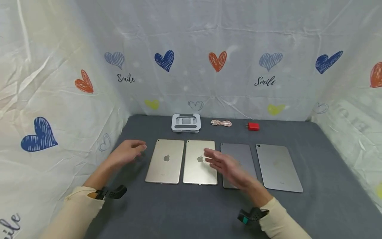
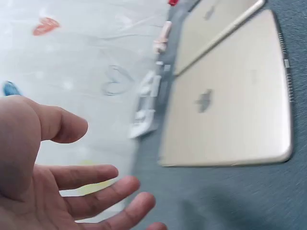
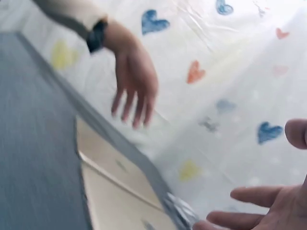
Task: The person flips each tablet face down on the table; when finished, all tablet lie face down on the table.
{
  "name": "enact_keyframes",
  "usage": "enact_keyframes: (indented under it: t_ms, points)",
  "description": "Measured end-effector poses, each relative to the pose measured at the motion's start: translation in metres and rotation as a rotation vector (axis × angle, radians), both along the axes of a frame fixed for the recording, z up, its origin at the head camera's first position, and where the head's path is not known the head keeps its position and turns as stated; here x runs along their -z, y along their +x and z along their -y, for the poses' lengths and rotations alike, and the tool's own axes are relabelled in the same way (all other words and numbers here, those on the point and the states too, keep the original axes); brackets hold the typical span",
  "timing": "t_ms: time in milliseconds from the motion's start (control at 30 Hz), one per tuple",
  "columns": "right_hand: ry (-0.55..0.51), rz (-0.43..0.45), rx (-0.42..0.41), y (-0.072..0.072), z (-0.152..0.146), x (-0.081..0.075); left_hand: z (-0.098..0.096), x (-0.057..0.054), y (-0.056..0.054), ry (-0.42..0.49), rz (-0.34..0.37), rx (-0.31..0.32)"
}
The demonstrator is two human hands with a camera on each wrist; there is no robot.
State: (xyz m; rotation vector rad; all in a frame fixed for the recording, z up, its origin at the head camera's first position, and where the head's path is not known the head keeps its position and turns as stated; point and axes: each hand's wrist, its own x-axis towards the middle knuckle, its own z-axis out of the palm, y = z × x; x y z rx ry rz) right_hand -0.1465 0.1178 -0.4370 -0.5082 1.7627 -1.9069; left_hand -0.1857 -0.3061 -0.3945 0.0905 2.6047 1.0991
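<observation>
Several tablets lie face down in a row on a dark grey cloth. The leftmost gold tablet point(image 1: 162, 169) has a second gold tablet point(image 1: 197, 172) right beside it. Further right are a dark grey tablet point(image 1: 235, 149) and a silver-grey tablet point(image 1: 279, 169). My left hand point(image 1: 126, 152) hovers left of the first gold tablet, holding nothing; its fingers are spread in the left wrist view. Over the gap between the second gold tablet and the dark grey one, my right hand point(image 1: 229, 167) hangs with fingers extended and nothing in it, partly hiding the dark grey tablet.
Behind the tablets sit a white folding stand point(image 1: 186, 126), a coiled pale cable point(image 1: 221, 123) and a red charger plug point(image 1: 253, 126). A white curtain point(image 1: 191, 79) printed with hearts encloses the back and sides of the table point(image 1: 179, 212).
</observation>
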Motion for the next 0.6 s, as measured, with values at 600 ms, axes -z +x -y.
enact_keyframes:
  t_ms: [600]
  points:
    - [0.956,-1.085,0.686,0.023,-0.22,-0.129,0.024,-0.138,0.047,-0.371,-1.111,-0.126]
